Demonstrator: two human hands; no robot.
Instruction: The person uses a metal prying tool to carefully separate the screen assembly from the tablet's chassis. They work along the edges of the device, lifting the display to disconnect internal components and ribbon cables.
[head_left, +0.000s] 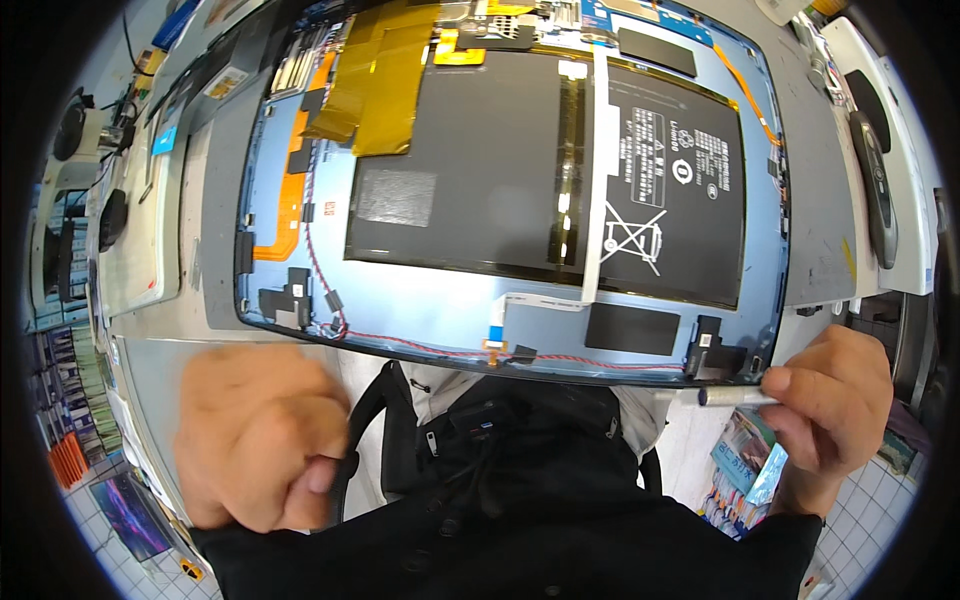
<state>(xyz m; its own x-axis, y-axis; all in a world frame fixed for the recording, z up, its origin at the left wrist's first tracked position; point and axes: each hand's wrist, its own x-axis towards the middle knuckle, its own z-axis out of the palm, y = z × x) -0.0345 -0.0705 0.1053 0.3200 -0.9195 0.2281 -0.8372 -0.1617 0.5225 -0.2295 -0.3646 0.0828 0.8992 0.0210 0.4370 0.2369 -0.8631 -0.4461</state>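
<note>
An opened tablet (pixel 420 300), its inside facing up, lies on the work surface in front of me. A large black battery (pixel 480 180) fills its middle, with a white ribbon cable (pixel 596 190) running over it and amber tape (pixel 385 85) at its upper left. My left hand (pixel 262 438), slightly blurred, is closed in a fist just below the tablet's near left corner; whatever it may hold is hidden. At the near right corner, my right hand (pixel 835 395) pinches a slim silver pen-shaped tool (pixel 730 397), its thin end pointing left along the tablet's edge.
A grey mat (pixel 825 230) lies under the tablet. To the right is a dark grey handheld device (pixel 875 190). A pale tray (pixel 145 240) sits at the left. Along the tablet's left and near edges runs a thin red twisted wire (pixel 420 350).
</note>
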